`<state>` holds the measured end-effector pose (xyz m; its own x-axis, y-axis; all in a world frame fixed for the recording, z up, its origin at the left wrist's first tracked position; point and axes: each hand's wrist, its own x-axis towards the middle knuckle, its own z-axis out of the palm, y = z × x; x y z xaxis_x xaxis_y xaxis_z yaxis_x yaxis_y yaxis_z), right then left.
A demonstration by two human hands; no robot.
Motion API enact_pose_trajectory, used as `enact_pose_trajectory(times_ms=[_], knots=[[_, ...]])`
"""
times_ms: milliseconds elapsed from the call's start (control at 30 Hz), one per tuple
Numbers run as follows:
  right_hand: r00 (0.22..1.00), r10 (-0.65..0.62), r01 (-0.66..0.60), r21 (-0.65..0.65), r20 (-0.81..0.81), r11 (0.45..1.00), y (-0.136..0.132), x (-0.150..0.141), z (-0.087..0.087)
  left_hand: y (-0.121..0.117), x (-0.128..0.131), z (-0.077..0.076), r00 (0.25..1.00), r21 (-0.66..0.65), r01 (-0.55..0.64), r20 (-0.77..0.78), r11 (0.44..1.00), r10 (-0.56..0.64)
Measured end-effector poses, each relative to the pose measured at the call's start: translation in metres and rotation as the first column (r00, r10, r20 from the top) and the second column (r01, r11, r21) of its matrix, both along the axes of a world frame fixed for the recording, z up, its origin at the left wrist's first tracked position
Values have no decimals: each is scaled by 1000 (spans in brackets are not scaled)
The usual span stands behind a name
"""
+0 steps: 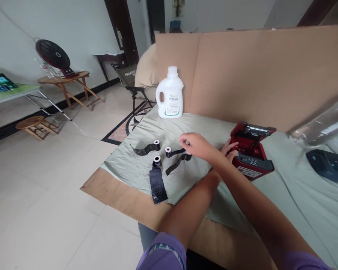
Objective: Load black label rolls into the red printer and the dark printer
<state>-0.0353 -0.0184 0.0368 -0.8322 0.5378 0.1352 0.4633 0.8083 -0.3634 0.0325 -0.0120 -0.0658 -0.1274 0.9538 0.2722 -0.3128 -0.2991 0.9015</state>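
My arms cross. My left hand (229,150) grips the left side of a red portable printer (252,167), whose lid stands raised over a red compartment. My right hand (197,145) is above the cloth with fingers loosely curled and nothing visible in them. Just under it lies a dark roll (188,155) with its strip unwound toward me, partly hidden by the hand. Further left are a small dark blue roll (168,152), a black roll (157,144) with a wavy tail, and a wide dark blue roll (157,162) with its strip hanging toward the front edge.
A white detergent bottle (171,95) stands at the back before a tall cardboard panel (242,71). Right of the printer lie a dark blue flat object (328,165) and a clear plastic-wrapped bundle (323,123). A pale green cloth (138,170) covers the cardboard-topped table.
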Motion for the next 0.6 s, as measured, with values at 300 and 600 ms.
enact_pose_trajectory(times_ms=[300, 600], knots=[[980, -129, 138, -46, 149, 989, -1, 39, -27, 2, 1, 0, 1000, 52, -25, 11, 998, 25], [992, -108, 93, -200, -69, 975, 9, 40, -60, -1, -3, -2, 999, 26, -31, -44, 999, 32]])
